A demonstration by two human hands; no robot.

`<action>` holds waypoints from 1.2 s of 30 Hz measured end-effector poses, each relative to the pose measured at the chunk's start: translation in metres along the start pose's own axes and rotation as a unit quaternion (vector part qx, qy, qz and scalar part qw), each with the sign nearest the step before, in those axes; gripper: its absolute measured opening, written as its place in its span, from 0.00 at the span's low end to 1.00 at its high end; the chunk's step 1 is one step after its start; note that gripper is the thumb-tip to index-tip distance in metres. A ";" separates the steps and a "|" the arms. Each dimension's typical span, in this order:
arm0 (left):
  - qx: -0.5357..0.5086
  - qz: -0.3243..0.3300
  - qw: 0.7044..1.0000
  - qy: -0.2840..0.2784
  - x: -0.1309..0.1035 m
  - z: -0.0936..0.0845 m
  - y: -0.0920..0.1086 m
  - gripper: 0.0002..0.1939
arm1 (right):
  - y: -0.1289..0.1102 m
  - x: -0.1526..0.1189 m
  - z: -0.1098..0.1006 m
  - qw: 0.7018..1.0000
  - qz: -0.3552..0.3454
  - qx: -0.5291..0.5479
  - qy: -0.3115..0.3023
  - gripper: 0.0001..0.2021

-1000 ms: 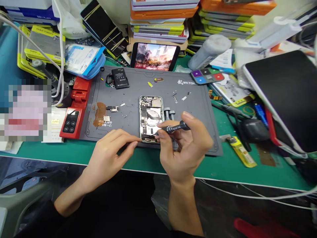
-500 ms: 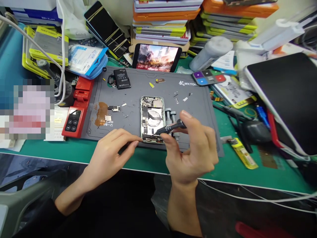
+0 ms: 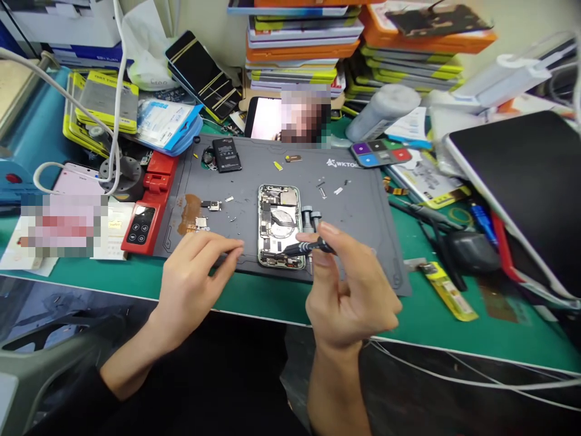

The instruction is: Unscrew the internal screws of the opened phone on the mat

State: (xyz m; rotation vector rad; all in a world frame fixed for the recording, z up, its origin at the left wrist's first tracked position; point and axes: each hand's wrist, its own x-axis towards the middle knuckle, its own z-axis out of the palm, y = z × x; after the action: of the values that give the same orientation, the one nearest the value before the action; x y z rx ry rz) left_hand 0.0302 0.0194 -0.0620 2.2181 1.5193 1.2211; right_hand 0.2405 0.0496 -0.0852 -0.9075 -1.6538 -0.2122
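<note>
An opened smartphone (image 3: 280, 223) with bare circuit boards and a pale green frame lies on a grey work mat (image 3: 258, 172). My right hand (image 3: 351, 287) grips a small dark screwdriver (image 3: 305, 247) between thumb and fingers. The screwdriver slants down over the phone's lower end; whether its tip touches cannot be told. Left of the phone, apart from it, is my left hand (image 3: 193, 272), thumb and forefinger tips pinched together. Anything between those tips is too small to make out. Grey screwdrivers (image 3: 307, 219) lie right of the phone.
On the mat lie a black phone battery (image 3: 226, 155), a small camera-like part (image 3: 212, 206) and loose bits. A red device with buttons (image 3: 141, 227) borders the mat's left. Behind stand a lit phone (image 3: 263, 118) and stacked boxes (image 3: 302, 51). A dark tablet-like panel (image 3: 521, 188) leans at right.
My left hand has drawn back leftward from the phone's lower edge, its finger and thumb now together. The right hand stays over the phone with the screwdriver. The view has shifted slightly.
</note>
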 end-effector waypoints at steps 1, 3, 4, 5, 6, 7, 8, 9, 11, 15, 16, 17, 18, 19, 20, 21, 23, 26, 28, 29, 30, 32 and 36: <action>0.045 0.008 0.999 0.003 0.002 0.000 -0.002 0.04 | 0.000 0.000 0.000 1.000 0.001 -0.001 0.002 0.29; 0.110 0.019 0.994 -0.010 0.006 0.002 -0.006 0.06 | -0.001 -0.001 -0.001 1.000 0.007 -0.007 0.002 0.29; 0.132 0.026 0.991 -0.020 0.008 0.004 -0.008 0.06 | -0.001 -0.001 -0.001 1.000 0.011 -0.004 0.000 0.29; 0.150 0.032 0.988 -0.029 0.010 0.006 -0.010 0.07 | -0.002 -0.001 -0.001 1.000 0.012 0.003 -0.001 0.29; 0.164 0.036 0.985 -0.036 0.012 0.008 -0.011 0.06 | -0.002 -0.001 -0.001 1.000 0.012 0.009 0.000 0.29; 0.177 0.039 0.982 -0.042 0.014 0.010 -0.013 0.06 | -0.002 -0.001 -0.001 1.000 0.010 0.011 0.000 0.30; 0.188 0.042 0.980 -0.046 0.015 0.012 -0.014 0.05 | -0.002 -0.001 -0.001 1.000 0.007 0.009 0.000 0.30; 0.199 0.045 0.978 -0.048 0.017 0.013 -0.015 0.05 | -0.002 -0.001 -0.001 1.000 0.005 0.009 -0.004 0.30; 0.221 0.055 0.972 -0.050 0.019 0.015 -0.014 0.06 | -0.002 -0.001 -0.001 1.000 0.008 0.015 -0.024 0.30; 0.168 0.035 0.983 -0.066 0.018 0.012 -0.007 0.06 | -0.002 -0.006 0.001 0.998 0.009 0.020 -0.058 0.40; 0.112 0.006 0.991 -0.079 0.016 0.010 -0.004 0.05 | -0.002 -0.007 0.001 0.998 0.008 0.016 -0.055 0.42; 0.040 -0.038 0.994 -0.094 0.014 0.009 -0.001 0.05 | -0.002 -0.009 0.002 0.999 0.009 0.014 -0.048 0.43; -0.036 -0.087 0.989 -0.110 0.012 0.008 0.002 0.05 | -0.002 -0.011 0.002 0.999 0.012 0.016 -0.041 0.43; -0.108 -0.130 0.978 -0.126 0.009 0.008 0.005 0.07 | -0.001 -0.013 0.002 0.999 0.021 0.024 -0.034 0.44; -0.171 -0.165 0.962 -0.134 0.005 0.008 0.006 0.09 | -0.001 -0.014 0.002 0.998 0.036 0.042 -0.027 0.44; -0.221 -0.190 0.947 -0.138 0.002 0.009 0.008 0.11 | -0.001 -0.015 0.002 0.996 0.054 0.069 -0.019 0.44; -0.275 -0.216 0.928 -0.125 -0.005 0.014 0.008 0.13 | 0.000 -0.017 0.000 0.987 0.082 0.135 -0.001 0.44; -0.271 -0.219 0.931 -0.107 -0.011 0.019 0.005 0.15 | -0.004 -0.014 -0.002 0.972 0.101 0.210 0.026 0.47; -0.248 -0.219 0.935 -0.125 -0.011 0.019 0.005 0.16 | -0.009 -0.011 -0.002 0.960 0.132 0.242 0.039 0.44; -0.239 -0.220 0.936 -0.135 -0.010 0.018 0.006 0.17 | -0.012 -0.009 -0.002 0.950 0.164 0.263 0.043 0.41; -0.236 -0.220 0.936 -0.140 -0.008 0.016 0.007 0.17 | -0.016 -0.007 -0.001 0.935 0.203 0.288 0.048 0.38; -0.250 -0.212 0.935 -0.134 -0.005 0.013 0.009 0.16 | -0.022 -0.005 0.001 0.897 0.282 0.336 0.053 0.31; -0.297 -0.195 0.931 -0.086 -0.002 0.011 0.012 0.08 | -0.028 -0.011 0.005 0.866 0.346 0.357 0.054 0.27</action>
State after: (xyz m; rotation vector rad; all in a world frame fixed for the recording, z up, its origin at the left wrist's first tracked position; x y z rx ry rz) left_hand 0.0461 0.0155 -0.0635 1.5032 1.2252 1.1273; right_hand 0.2180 0.0285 -0.0875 -0.8172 -1.0633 0.7863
